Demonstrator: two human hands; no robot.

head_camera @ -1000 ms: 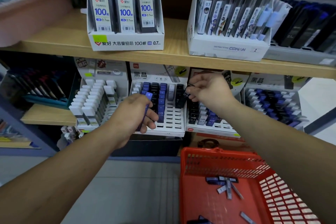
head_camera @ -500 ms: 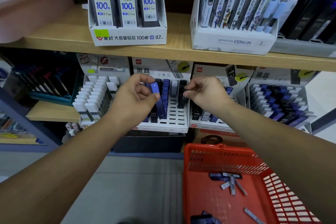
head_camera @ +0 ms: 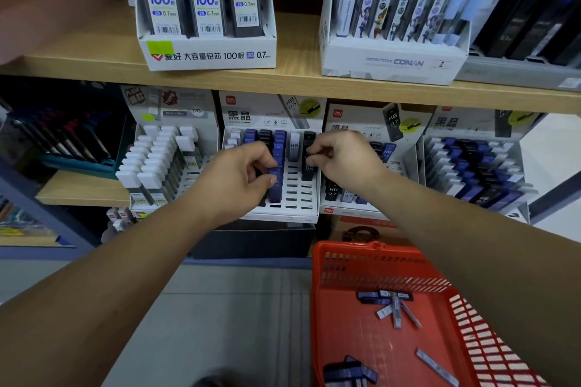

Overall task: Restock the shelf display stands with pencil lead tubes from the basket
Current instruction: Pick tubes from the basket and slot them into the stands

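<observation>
At frame centre a blue lead tube (head_camera: 276, 183) is pinched by the left hand (head_camera: 242, 181) over the display stand (head_camera: 298, 202), whose front slots are unfilled. A black tube (head_camera: 309, 166) is apparently pinched by the right hand (head_camera: 344, 160). Several tubes (head_camera: 393, 308) are left in the basket (head_camera: 371, 250), lower right.

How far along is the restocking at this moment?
Done: the middle stand already holds several tubes at its back. In hand: left hand pinches a blue tube, right hand a black tube, both at that stand. Left: empty front slots, and loose tubes in the basket.
</observation>
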